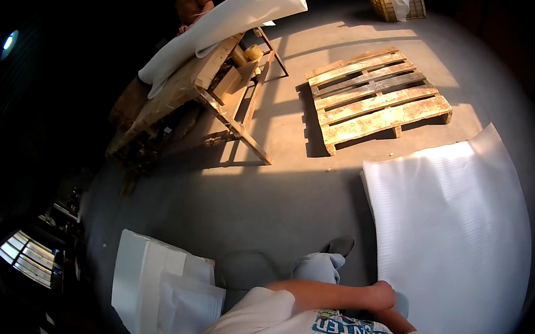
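White, faintly striped, rectangular foam-like sheet [452,228] at near right in head view, far right corner curled up. Left hand [384,295] closed at sheet's left edge; whether pinching it, cannot tell. Right hand hidden, state cannot be told. Step, judged by pose: handling sheet's left edge. Next move likely calls for secure two-handed edge hold, avoiding creases.

Lettering: bold blue-and-white block capitals [351,324] | Bearer: front of the wearer's white short-sleeved shirt [253,320] | Setting: one slanting line across the fabric | Legibility: partial
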A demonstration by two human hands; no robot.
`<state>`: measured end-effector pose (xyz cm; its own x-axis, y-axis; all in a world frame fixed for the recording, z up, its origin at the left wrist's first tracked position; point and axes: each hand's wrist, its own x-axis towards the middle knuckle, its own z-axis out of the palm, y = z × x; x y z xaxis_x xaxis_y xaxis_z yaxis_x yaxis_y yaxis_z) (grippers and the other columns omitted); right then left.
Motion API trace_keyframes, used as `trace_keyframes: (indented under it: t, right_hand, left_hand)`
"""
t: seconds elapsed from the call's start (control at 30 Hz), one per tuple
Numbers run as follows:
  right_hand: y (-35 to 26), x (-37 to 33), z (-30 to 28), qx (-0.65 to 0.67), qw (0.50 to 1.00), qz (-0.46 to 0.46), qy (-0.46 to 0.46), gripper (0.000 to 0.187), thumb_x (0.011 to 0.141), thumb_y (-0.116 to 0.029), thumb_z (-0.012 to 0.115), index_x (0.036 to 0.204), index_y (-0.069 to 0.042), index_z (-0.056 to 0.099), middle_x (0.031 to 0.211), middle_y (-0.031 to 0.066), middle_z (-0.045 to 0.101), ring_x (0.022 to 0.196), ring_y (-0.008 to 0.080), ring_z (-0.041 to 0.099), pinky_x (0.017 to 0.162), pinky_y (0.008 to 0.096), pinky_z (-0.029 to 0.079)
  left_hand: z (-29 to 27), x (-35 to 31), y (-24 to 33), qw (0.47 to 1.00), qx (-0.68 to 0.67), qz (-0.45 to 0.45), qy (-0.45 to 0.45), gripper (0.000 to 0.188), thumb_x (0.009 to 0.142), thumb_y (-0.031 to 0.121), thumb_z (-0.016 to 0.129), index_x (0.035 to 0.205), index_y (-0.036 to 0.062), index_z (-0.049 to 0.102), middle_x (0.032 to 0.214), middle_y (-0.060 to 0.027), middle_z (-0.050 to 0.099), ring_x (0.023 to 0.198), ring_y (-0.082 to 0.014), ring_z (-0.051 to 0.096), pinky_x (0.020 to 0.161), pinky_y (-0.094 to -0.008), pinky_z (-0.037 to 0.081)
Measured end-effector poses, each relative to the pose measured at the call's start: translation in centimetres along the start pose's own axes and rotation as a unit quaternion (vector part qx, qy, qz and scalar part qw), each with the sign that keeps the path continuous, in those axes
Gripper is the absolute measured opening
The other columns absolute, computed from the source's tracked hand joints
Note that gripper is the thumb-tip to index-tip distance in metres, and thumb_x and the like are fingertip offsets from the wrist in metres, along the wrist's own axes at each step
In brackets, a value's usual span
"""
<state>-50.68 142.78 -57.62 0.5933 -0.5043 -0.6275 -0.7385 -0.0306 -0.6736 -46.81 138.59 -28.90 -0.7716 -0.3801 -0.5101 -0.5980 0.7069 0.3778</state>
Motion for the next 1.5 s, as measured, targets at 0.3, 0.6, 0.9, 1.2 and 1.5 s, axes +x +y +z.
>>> trace_keyframes:
  t: [0.3,0.6,0.9,1.2,1.5]
  right_hand:
    - [-0.8,1.4,1.0,-0.033,0.999,0.003,-0.019,0.031,0.089,-0.032,0.062,0.111,-0.011,0.068,0.088,0.0104,0.069,0.077,0.0232,0.067,0.073,0.0369,0.054]
    - [-1.5,2.1,1.2,-0.049,0.999,-0.003,-0.019,0.031,0.087,-0.033,0.063,0.109,-0.013,0.069,0.092,0.0112,0.069,0.082,0.0257,0.067,0.077,0.0381,0.054]
    - [-1.5,2.2,1.2,-0.065,0.998,0.011,-0.014,0.031,0.085,-0.035,0.064,0.107,-0.014,0.071,0.096,0.0120,0.069,0.087,0.0282,0.067,0.080,0.0393,0.054]
    - [-1.8,2.2,1.0,-0.070,0.997,0.008,-0.017,0.031,0.083,-0.036,0.065,0.105,-0.015,0.072,0.101,0.0127,0.070,0.091,0.0306,0.067,0.084,0.0405,0.053]
    - [-1.8,2.2,0.9,-0.062,0.998,0.000,-0.021,0.031,0.080,-0.038,0.066,0.102,-0.018,0.074,0.108,0.0134,0.069,0.100,0.0341,0.066,0.091,0.0419,0.052]
  left_hand:
    - [1.0,-0.3,1.2,0.993,-0.122,-0.005,-0.005,0.030,0.081,0.029,0.071,0.096,0.0034,0.068,0.094,-0.0157,0.068,0.091,-0.0333,0.068,0.073,-0.0433,0.055]
    - [2.9,0.0,0.8,0.989,-0.130,0.005,0.069,0.028,0.078,0.026,0.071,0.087,0.0004,0.073,0.082,-0.0181,0.071,0.080,-0.0335,0.070,0.070,-0.0432,0.056]
    - [1.8,-1.1,1.1,0.990,-0.129,-0.002,0.047,0.028,0.079,0.029,0.071,0.088,0.0029,0.072,0.083,-0.0167,0.071,0.081,-0.0334,0.070,0.070,-0.0443,0.055]
    - [1.1,-1.5,1.6,0.991,-0.131,0.013,0.039,0.027,0.079,0.028,0.070,0.090,0.0034,0.072,0.086,-0.0166,0.071,0.082,-0.0337,0.069,0.071,-0.0440,0.055]
    - [0.2,-1.9,1.8,0.989,-0.146,0.009,0.016,0.028,0.080,0.027,0.069,0.094,0.0027,0.071,0.088,-0.0179,0.071,0.085,-0.0349,0.069,0.073,-0.0440,0.055]
